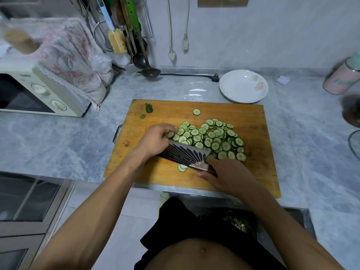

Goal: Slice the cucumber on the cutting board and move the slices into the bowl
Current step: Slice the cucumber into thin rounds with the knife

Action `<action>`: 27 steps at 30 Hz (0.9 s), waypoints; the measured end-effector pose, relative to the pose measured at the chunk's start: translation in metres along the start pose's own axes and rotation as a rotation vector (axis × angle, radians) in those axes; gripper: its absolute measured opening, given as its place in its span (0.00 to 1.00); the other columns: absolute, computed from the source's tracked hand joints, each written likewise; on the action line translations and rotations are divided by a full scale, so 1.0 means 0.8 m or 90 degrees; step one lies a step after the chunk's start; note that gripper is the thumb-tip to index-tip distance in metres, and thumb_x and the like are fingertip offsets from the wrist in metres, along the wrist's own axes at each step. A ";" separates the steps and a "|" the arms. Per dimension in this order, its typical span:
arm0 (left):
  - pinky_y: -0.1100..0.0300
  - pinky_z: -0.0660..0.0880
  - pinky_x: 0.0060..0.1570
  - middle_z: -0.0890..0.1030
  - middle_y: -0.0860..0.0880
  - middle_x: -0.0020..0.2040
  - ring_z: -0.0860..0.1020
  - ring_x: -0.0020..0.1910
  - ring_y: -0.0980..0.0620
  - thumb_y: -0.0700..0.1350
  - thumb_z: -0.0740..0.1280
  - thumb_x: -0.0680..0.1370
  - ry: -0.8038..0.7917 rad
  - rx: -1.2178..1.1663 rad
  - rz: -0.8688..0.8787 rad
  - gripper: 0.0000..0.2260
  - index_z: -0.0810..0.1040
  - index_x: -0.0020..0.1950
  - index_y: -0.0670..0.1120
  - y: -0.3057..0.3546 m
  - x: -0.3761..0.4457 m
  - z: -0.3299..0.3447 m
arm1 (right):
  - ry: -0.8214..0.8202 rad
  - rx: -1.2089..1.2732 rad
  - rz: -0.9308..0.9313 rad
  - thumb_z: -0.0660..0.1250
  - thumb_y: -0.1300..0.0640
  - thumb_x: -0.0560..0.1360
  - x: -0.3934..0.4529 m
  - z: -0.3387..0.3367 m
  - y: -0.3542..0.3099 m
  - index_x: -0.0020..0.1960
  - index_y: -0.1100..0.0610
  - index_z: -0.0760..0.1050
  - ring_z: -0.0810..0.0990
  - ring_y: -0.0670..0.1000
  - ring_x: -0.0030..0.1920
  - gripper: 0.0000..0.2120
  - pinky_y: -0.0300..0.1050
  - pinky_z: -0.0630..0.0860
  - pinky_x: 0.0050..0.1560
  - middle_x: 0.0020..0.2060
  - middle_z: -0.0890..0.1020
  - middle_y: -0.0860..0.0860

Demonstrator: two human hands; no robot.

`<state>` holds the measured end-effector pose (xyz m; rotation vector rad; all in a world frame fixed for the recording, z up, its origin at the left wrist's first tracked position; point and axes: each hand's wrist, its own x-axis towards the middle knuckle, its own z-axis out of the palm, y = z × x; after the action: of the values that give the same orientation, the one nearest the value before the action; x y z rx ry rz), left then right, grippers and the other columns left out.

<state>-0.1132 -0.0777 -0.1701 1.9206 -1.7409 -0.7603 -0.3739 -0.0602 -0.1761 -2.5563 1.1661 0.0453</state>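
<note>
a cream microwave (pixel 39 94) sits at the far left of the grey marbled tabletop (pixel 58 141), with a flowered cloth (pixel 72 55) draped over its top. just right of it, utensils (pixel 126 36) hang against the wall, a dark ladle (pixel 150 72) reaching down to the tabletop.

the wooden cutting board (pixel 259 152) lies in the middle, near the front edge. at its far left corner rest a cucumber end (pixel 149 108) and a small green scrap (pixel 142 116) beside it. the left hand (pixel 155 141) is on the board with fingers curled down onto the left edge of the pile of cucumber slices (pixel 210 138), touching them; whether it pinches any slices i cannot tell. a cleaver (pixel 185 152) with a dark patterned blade lies tilted between the two hands, its edge against the near side of the pile (a couple of slices (pixel 182 167) peek out under the blade's near side). one lone slice (pixel 196 112) sits apart, toward the far edge of the board.

the right hand (pixel 228 176) is closed around the cleaver's handle at the near right of the pile.

beyond the board's far right corner stands a white bowl (pixel 243 86) with a faint flower print, with no slices in it. farther right, a pink canister (pixel 342 78) stands at the frame edge.
</note>
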 end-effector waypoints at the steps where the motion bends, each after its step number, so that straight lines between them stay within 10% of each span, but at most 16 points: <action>1: 0.77 0.63 0.60 0.80 0.49 0.62 0.74 0.63 0.53 0.30 0.60 0.75 0.078 -0.036 0.006 0.20 0.83 0.58 0.46 0.004 -0.008 -0.002 | 0.004 0.028 0.013 0.54 0.31 0.77 0.000 0.003 0.002 0.45 0.54 0.72 0.76 0.51 0.35 0.26 0.46 0.68 0.33 0.33 0.74 0.48; 10: 0.64 0.76 0.48 0.85 0.54 0.46 0.81 0.48 0.57 0.34 0.63 0.75 0.420 -0.265 -0.029 0.15 0.85 0.47 0.51 0.024 -0.069 0.006 | 0.069 0.343 0.113 0.61 0.39 0.78 0.011 0.012 -0.026 0.31 0.54 0.63 0.62 0.44 0.24 0.25 0.38 0.61 0.27 0.24 0.66 0.49; 27: 0.62 0.73 0.52 0.83 0.45 0.52 0.80 0.50 0.48 0.39 0.72 0.74 0.433 -0.116 -0.257 0.10 0.83 0.55 0.43 -0.096 -0.114 0.077 | -0.017 0.367 0.015 0.53 0.38 0.80 0.026 0.018 -0.075 0.32 0.56 0.61 0.67 0.53 0.27 0.27 0.47 0.60 0.31 0.27 0.67 0.59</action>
<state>-0.1012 0.0246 -0.2565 2.0908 -0.8661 -0.3039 -0.3142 -0.0340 -0.1759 -2.0267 1.0160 -0.2185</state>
